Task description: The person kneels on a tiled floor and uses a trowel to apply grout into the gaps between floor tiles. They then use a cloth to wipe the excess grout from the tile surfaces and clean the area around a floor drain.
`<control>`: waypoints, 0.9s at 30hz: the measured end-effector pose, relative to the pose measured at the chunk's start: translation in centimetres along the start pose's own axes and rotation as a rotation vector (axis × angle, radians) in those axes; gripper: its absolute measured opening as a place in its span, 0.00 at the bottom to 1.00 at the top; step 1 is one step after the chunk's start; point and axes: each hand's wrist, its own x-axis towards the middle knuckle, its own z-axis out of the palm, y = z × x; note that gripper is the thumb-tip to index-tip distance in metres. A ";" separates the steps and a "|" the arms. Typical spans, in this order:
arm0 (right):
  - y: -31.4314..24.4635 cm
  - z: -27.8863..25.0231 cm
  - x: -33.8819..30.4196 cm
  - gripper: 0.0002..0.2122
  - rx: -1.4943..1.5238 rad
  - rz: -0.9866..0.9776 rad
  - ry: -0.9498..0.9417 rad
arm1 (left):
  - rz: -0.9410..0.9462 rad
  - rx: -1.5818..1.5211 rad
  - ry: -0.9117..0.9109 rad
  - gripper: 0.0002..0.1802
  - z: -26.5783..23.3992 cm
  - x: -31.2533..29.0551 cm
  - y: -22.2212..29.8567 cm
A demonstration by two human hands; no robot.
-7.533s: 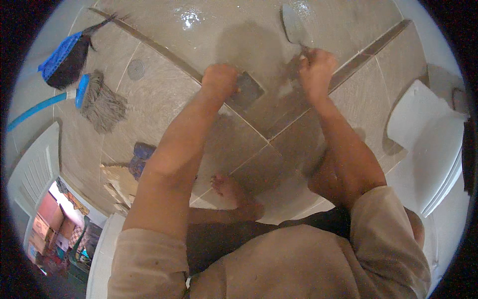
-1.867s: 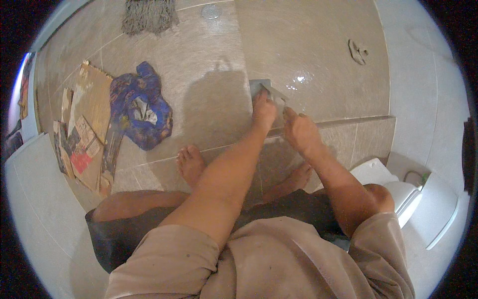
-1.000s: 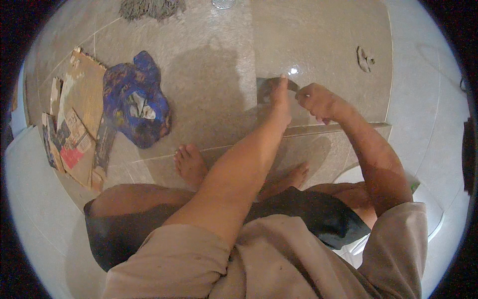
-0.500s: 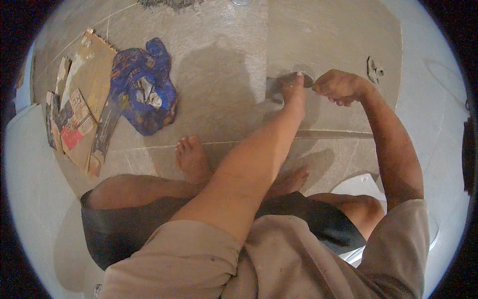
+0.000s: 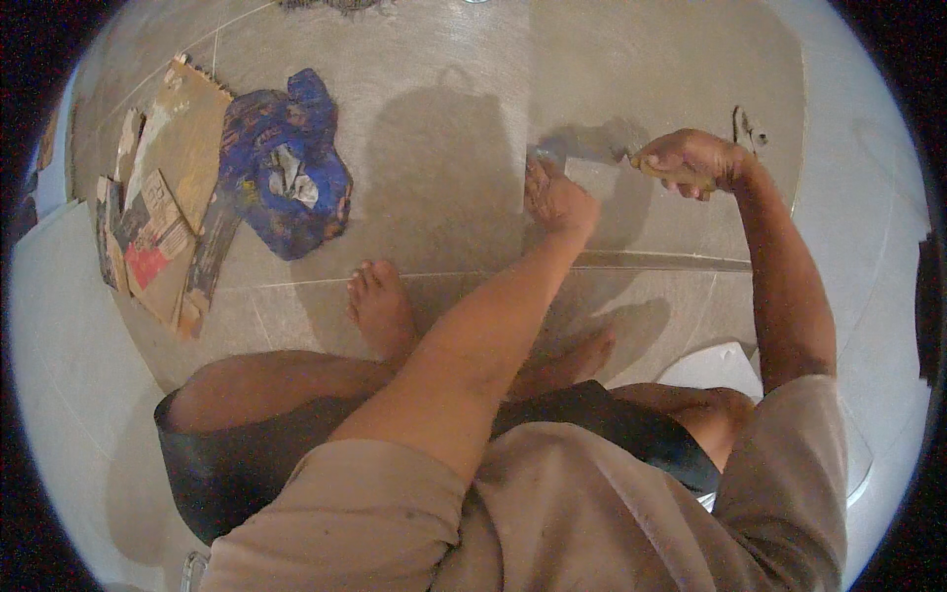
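Observation:
My right hand (image 5: 695,163) is closed around the tan handle (image 5: 679,176) of what looks like a small trowel. Its dark metal end points left, just above the grey tile (image 5: 681,79); the blade blurs into the shadow there. My left hand (image 5: 564,200) is low over the seam at the tile's left side, left of the trowel and apart from it. Its fingers are bent and pressed together by a small bluish-grey patch; whether they grip something is unclear. A small smear of grey mortar (image 5: 748,133) lies beyond my right wrist.
To the left lie a crumpled blue plastic bag (image 5: 321,212) and torn cardboard pieces (image 5: 182,118). More grey mortar (image 5: 335,4) shows at the far edge. My bare feet (image 5: 380,306) rest near a tile joint. A white object (image 5: 715,367) lies beside my right knee.
My left hand has come off the trowel's blade and moved left and slightly nearer to the tile seam. My right hand has shifted slightly right and turned, showing the handle.

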 end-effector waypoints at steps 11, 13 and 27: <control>9.3 17.9 -3.4 0.20 -0.246 -0.199 0.460 | -0.217 -0.164 -0.130 0.28 7.9 -2.9 -3.3; 9.2 20.0 -1.7 0.19 -0.304 -0.312 0.477 | -0.378 -0.562 -0.094 0.25 8.0 -0.6 -7.1; 7.1 22.5 -0.3 0.16 -0.455 -0.172 0.459 | -0.604 -1.313 -0.128 0.23 3.3 -1.9 -6.8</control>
